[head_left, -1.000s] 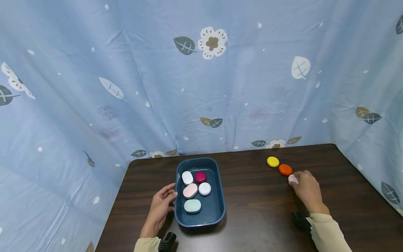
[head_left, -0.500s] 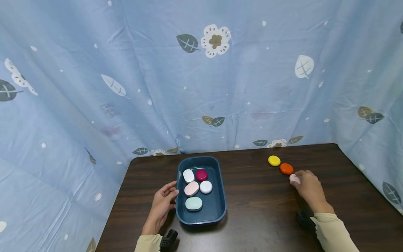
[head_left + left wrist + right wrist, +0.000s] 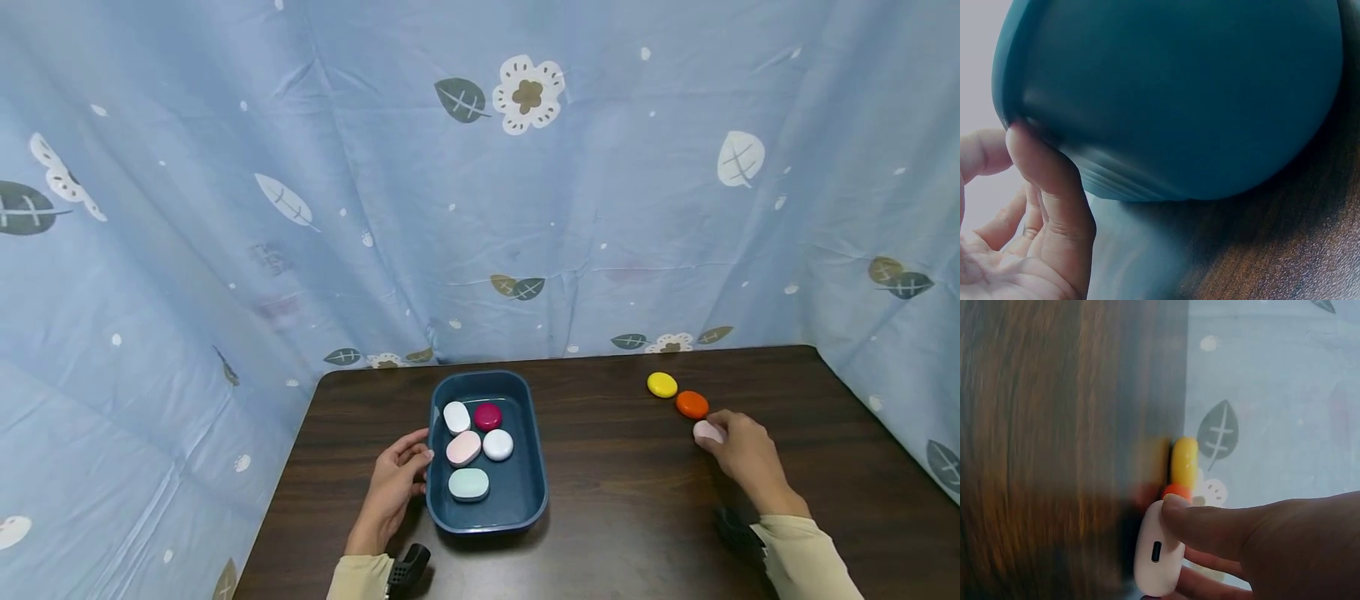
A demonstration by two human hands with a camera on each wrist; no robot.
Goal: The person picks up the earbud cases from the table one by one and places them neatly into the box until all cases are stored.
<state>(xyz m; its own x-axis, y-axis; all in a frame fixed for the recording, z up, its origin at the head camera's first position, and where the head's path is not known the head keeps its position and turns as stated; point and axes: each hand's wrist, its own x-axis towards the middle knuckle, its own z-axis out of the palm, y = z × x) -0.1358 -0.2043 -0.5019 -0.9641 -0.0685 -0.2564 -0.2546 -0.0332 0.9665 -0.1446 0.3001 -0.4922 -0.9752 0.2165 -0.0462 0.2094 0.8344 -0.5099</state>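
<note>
Between the thumb and fingers of my right hand (image 3: 750,458) is a pale pink earbud case (image 3: 1159,550), pinched at its edge. A dark port slot shows on its side in the right wrist view. An orange rounded case (image 3: 692,405) lies just beyond it, and a yellow one (image 3: 662,384) behind that. My left hand (image 3: 392,487) is at the left side of a dark blue tray (image 3: 521,500), with thumb and index fingertips touching its wall near the rim. The other fingers are partly hidden from above.
Inside the tray are a white oval case (image 3: 456,417), a magenta round one (image 3: 487,416), a pink oval one (image 3: 462,448), a white round one (image 3: 498,445) and a mint oval one (image 3: 468,484). A blue patterned curtain (image 3: 600,208) hangs behind the brown table (image 3: 615,483).
The pink earbud case has tilted in my right hand and shifted slightly away from the orange one. My left hand stays at the tray. The whole head view has drifted slightly.
</note>
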